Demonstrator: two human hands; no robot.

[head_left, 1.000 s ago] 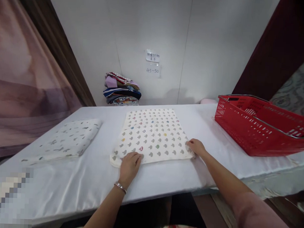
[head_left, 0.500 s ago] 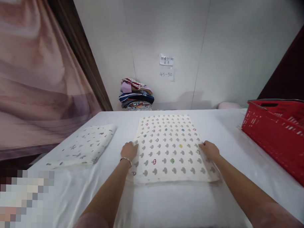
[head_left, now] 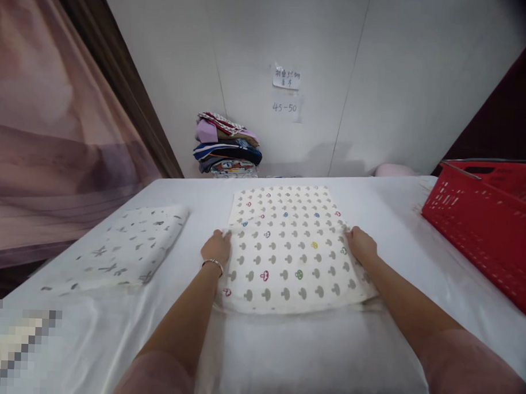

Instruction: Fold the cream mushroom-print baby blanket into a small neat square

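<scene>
A cream cloth with a mushroom print (head_left: 287,258) lies spread before me, its prints mostly grey with a few coloured ones. My left hand (head_left: 217,248), a bracelet on its wrist, pinches the cloth's left edge. At the opposite edge, my right hand (head_left: 362,245) is closed on the fabric, fingertips partly hidden. A slight ridge runs across the cloth between the two hands, and the near part looks a little raised. Off to the left rests a folded white cloth with a dark leaf-like print (head_left: 127,244), which neither hand touches.
A white sheet covers the table (head_left: 322,354). The red plastic basket (head_left: 482,222) stands on the right. Behind the table's far edge is a stack of folded fabrics (head_left: 228,147), below paper notes (head_left: 285,107) on the wall. A pink curtain (head_left: 42,109) hangs at left.
Both hands have closed on the cloth's side edges, and a ridge has formed across it between them. The view has tilted down and shifted slightly.
</scene>
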